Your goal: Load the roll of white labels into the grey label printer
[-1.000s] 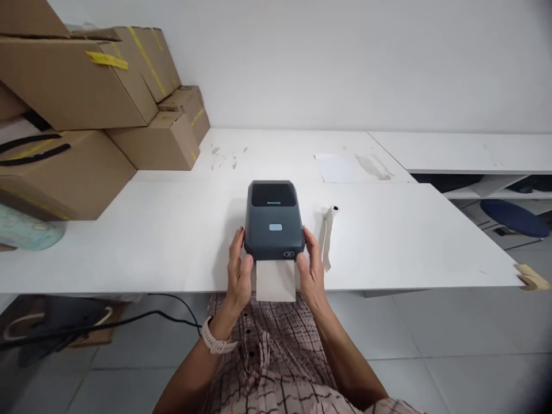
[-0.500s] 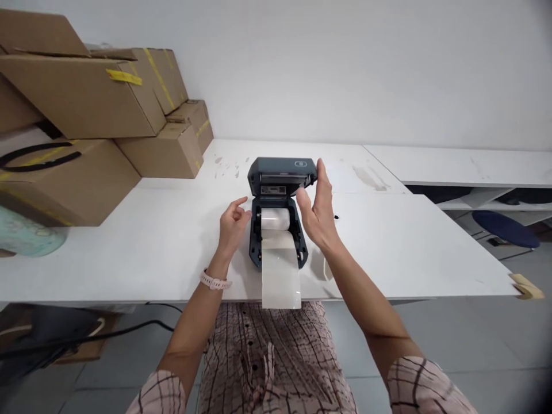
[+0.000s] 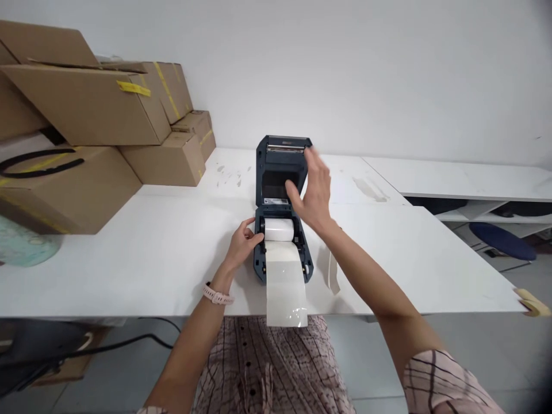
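Note:
A dark grey label printer (image 3: 259,265) sits near the front edge of the white table (image 3: 150,253). Its lid (image 3: 278,167) stands fully open and upright. Inside lies a white label roll (image 3: 279,229), and a strip of labels (image 3: 285,287) hangs out over the table's front edge. My left hand (image 3: 244,242) rests against the printer's left side, fingers touching the roll's left end. My right hand (image 3: 313,192) is raised at the lid's right edge, fingers spread, touching or just off it.
Several cardboard boxes (image 3: 86,109) are stacked at the left and back left. A loose paper strip (image 3: 333,270) lies right of the printer. A blue stool (image 3: 502,240) stands beyond the table's right end. Cables (image 3: 129,339) run on the floor below.
The printer was closed with both hands on its sides. The lid has swung up to fully open, my right hand following it. My left hand moved onto the roll's left end.

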Motion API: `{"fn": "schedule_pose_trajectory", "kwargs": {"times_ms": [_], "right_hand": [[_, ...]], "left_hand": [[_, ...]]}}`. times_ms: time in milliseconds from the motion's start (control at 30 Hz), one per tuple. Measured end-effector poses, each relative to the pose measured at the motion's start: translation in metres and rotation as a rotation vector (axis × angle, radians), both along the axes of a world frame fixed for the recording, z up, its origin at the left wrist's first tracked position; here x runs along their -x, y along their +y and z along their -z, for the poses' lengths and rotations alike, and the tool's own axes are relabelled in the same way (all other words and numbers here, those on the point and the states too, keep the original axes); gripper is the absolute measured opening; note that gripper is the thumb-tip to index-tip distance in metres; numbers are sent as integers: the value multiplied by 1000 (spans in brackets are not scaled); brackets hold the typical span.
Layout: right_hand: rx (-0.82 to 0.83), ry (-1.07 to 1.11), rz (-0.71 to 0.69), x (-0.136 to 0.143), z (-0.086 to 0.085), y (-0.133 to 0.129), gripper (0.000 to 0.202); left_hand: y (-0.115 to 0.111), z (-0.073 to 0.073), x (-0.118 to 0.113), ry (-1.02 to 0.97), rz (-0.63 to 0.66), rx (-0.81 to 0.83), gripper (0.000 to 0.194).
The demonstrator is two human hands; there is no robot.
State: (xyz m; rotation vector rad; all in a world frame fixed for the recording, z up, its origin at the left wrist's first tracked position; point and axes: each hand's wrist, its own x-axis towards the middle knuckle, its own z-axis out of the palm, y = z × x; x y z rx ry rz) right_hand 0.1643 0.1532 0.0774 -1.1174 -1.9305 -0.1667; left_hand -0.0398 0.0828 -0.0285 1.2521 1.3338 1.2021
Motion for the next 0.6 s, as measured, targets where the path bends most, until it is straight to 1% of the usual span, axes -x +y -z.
{"fn": "schedule_pose_trajectory", "kwargs": {"times_ms": [33,67,133,200,267,400,500,533,600], "right_hand": [[49,-65,-65,1,6,-6,63],[141,-139,-143,1,12,-11,60],[405,-298,-282,0,22,-14,58],[647,-441,-353,0,30,-9,65],[774,-545,-386,1,33,-1,74],[837,-661,-402,10,32,12,90],[867,-675,-396,14,28,14,100],[873,-655,-419,13,26,14,101],[875,-571,-512,6,20,12,99]], "left_hand": [[0,1,0,25,-3,-9,74],[0,1,0,46,-6,-17,74],[0,0,-1,69,-13,-20,74],[0,-2,-2,72,-22,-14,74],[-1,-4,-4,69,-33,-7,74],[-2,-7,-6,48,-31,-2,74],[0,-5,-6,31,-33,-4,76],[0,-4,-5,30,-35,-3,76],[2,-2,-5,30,-38,-3,76]]}}
